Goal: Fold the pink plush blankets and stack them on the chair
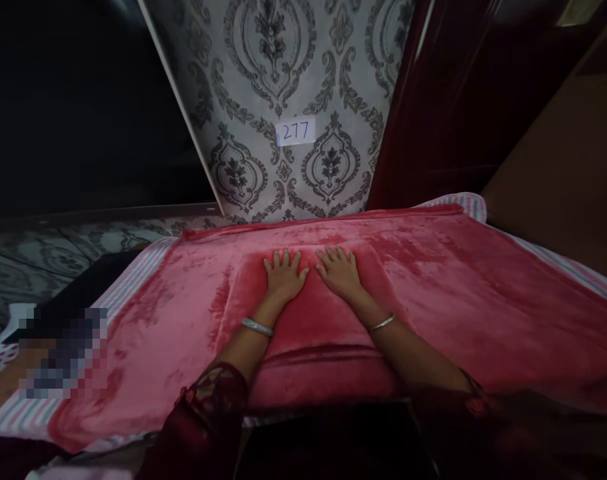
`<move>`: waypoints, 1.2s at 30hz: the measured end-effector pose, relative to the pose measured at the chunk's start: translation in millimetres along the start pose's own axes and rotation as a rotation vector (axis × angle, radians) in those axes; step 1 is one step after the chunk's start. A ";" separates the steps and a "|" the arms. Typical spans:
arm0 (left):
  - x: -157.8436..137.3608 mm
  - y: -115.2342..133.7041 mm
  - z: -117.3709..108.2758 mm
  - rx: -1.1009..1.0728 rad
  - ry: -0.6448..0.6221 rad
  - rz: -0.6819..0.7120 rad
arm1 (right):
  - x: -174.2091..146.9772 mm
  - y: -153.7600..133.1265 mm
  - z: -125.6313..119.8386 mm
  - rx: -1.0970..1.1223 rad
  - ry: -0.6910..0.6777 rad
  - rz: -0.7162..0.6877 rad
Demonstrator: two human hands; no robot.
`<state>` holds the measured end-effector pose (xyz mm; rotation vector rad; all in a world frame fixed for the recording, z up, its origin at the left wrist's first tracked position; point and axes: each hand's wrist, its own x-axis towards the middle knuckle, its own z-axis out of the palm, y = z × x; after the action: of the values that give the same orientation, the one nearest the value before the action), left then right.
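Note:
A plush pink-red blanket (158, 320) is spread over a flat surface. On its middle lies a folded piece of the same red plush cloth (313, 313), roughly square, with a layered edge on the near side. My left hand (284, 275) rests palm down on the folded cloth's far left part, fingers spread. Beside it, my right hand (341, 271) lies flat on the far right part, fingers also apart. Neither hand grasps anything. Each wrist wears a bangle.
Striped fabric (128, 283) shows beneath the blanket's edges. A patterned wall (283, 180) with a paper label (296, 131) reading 277 stands behind. A dark screen (83, 100) is at left, a dark red glossy panel (448, 100) at right. A pixelated patch covers something at lower left.

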<state>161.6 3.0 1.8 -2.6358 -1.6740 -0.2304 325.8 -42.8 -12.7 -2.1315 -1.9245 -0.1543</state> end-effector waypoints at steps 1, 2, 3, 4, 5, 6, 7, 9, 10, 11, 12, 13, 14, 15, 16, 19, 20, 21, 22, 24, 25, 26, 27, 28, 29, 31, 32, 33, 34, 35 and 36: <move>0.4 0.2 2.5 -0.002 -0.004 -0.002 | 0.1 1.1 3.9 0.000 0.002 -0.001; 1.1 0.8 4.3 -0.004 -0.007 -0.006 | 0.7 2.0 6.5 0.000 0.002 0.000; 1.8 1.4 5.7 -0.003 -0.006 -0.011 | 1.5 2.6 8.1 0.000 0.003 0.003; 2.4 1.7 6.7 0.000 -0.001 -0.014 | 2.2 3.0 9.0 0.002 0.005 0.004; 2.8 1.9 7.6 0.004 0.002 -0.017 | 2.7 3.1 9.4 0.003 0.007 0.004; 2.9 1.8 8.3 0.006 0.004 -0.019 | 2.9 2.9 9.5 0.006 0.008 0.003; 2.8 1.7 8.7 0.008 0.004 -0.021 | 2.8 2.4 9.5 0.008 0.009 0.004; 2.0 2.2 8.3 0.003 0.007 -0.021 | 2.0 0.7 8.5 0.011 0.007 0.008; 1.6 2.8 7.3 -0.003 0.008 -0.021 | 1.6 -0.4 7.4 0.012 0.004 0.013; 1.3 3.6 5.5 -0.009 0.009 -0.023 | 1.3 -1.5 5.4 0.014 0.001 0.017; 1.2 4.1 3.0 -0.018 0.005 -0.025 | 1.2 -2.2 2.6 0.016 -0.004 0.020; 1.3 4.1 -0.4 -0.030 -0.005 -0.026 | 1.3 -2.2 -1.1 0.022 -0.015 0.018; 1.5 2.9 -4.4 -0.044 -0.020 -0.027 | 1.4 -1.0 -5.7 0.028 -0.032 0.014; 1.7 0.3 -9.0 -0.059 -0.036 -0.027 | 1.4 1.7 -11.0 0.032 -0.052 0.013; 1.8 -4.0 -13.9 -0.070 -0.049 -0.027 | 1.0 6.1 -16.5 0.031 -0.072 0.020; -0.3 -25.6 -26.7 -0.051 -0.070 -0.048 | -4.0 27.7 -29.9 0.009 -0.111 0.099; -1.9 -34.0 -29.2 -0.033 -0.066 -0.066 | -7.2 36.0 -31.8 0.006 -0.115 0.138; -3.8 -41.7 -30.5 -0.019 -0.060 -0.088 | -11.0 43.9 -32.0 0.013 -0.118 0.172; -5.8 -48.2 -30.5 -0.014 -0.053 -0.110 | -15.1 50.7 -30.5 0.027 -0.118 0.197; -9.6 -55.9 -27.3 -0.021 -0.032 -0.144 | -22.9 59.8 -23.6 0.059 -0.096 0.222; -11.0 -57.2 -24.7 -0.026 -0.022 -0.152 | -26.0 62.2 -19.2 0.070 -0.077 0.223; -12.1 -57.3 -21.9 -0.028 -0.013 -0.154 | -28.5 63.5 -14.9 0.076 -0.055 0.220; -12.9 -56.6 -19.1 -0.025 -0.004 -0.149 | -30.2 64.1 -11.0 0.078 -0.035 0.214; -13.4 -55.6 -16.7 -0.020 0.004 -0.142 | -31.3 64.3 -7.8 0.076 -0.021 0.210; -13.7 -54.6 -14.6 -0.015 0.007 -0.135 | -31.9 64.4 -5.5 0.075 -0.012 0.205; -14.0 -53.8 -11.4 -0.005 0.007 -0.126 | -32.2 64.7 -3.4 0.074 -0.004 0.199; -14.1 -53.9 -10.2 -0.001 0.006 -0.124 | -32.3 65.0 -3.2 0.075 -0.002 0.196; -14.0 -54.3 -9.3 0.004 0.006 -0.122 | -32.5 65.2 -3.5 0.078 0.000 0.194; -13.8 -55.0 -8.6 0.008 0.006 -0.120 | -32.7 65.4 -4.1 0.084 0.002 0.193; -13.2 -55.8 -8.4 0.009 0.006 -0.118 | -32.9 65.6 -5.0 0.090 0.004 0.194; -12.3 -56.7 -9.0 0.009 0.007 -0.115 | -32.9 65.8 -6.3 0.098 0.005 0.195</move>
<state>104.4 15.4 5.1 -2.5322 -1.8221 -0.2323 387.7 -81.7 -23.2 -2.2343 -1.6724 -0.0261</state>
